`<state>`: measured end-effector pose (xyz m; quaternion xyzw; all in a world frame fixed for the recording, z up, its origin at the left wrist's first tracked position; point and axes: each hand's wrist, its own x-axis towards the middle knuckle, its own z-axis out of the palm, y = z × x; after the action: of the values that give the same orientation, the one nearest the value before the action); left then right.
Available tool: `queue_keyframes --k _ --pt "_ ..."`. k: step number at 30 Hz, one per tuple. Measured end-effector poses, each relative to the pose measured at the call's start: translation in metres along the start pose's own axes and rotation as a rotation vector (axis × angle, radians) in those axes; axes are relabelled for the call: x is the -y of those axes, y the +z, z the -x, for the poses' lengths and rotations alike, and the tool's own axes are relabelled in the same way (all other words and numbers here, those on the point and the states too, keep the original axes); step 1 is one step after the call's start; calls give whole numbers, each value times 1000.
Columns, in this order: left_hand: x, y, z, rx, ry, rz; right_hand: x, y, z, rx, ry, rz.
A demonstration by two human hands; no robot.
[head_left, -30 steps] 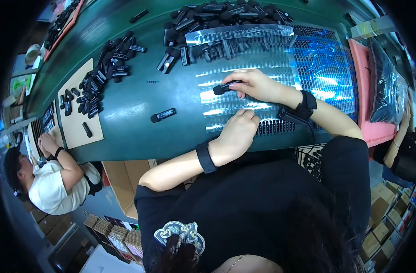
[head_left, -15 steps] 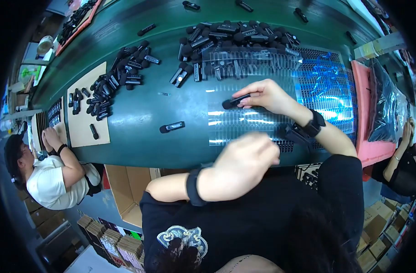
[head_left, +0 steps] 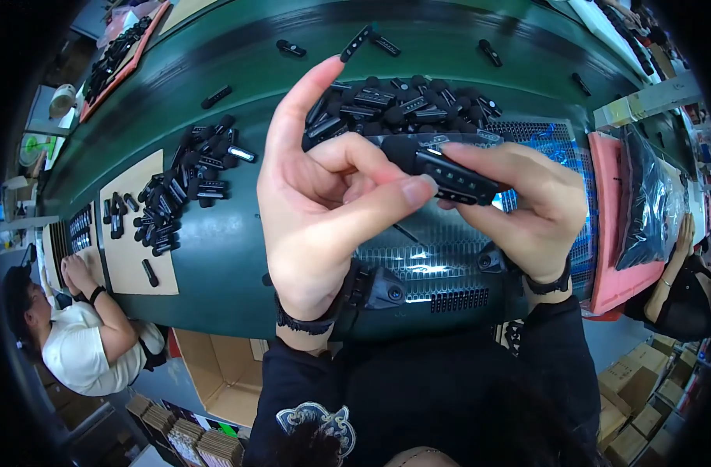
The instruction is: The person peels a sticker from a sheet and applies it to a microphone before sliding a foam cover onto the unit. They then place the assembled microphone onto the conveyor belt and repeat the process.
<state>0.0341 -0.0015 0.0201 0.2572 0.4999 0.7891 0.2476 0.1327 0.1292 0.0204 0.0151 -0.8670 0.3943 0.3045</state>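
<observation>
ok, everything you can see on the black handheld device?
The black device has a slim, glossy, plastic-looking body with small pale marks in a row, and a rounded, matte, foam-like head. It is tilted, head toward upper left, over the green worktop. The right hand pinches its body; the left hand is at its head end, exact contact unclear.

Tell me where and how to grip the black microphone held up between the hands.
The microphone is probably best pinched across the width of its body, coming from the right, as the right hand does: the body is long and straight-sided and slopes down to the right, while its rounded dark head lies at the left, close to the left hand.
</observation>
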Motion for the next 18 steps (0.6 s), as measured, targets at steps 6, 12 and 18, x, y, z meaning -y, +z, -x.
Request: queue_keyframes --k 6,12,18 --pt "9 3 -8 -56 -51 68 -4 0 -4 -5 -89 85" --pt "12 1 -8 -52 -37 46 -4 0 -5 11 -70 88" --pt "16 -3 -7 -2 23 -17 -4 1 -5 28 -51 76"
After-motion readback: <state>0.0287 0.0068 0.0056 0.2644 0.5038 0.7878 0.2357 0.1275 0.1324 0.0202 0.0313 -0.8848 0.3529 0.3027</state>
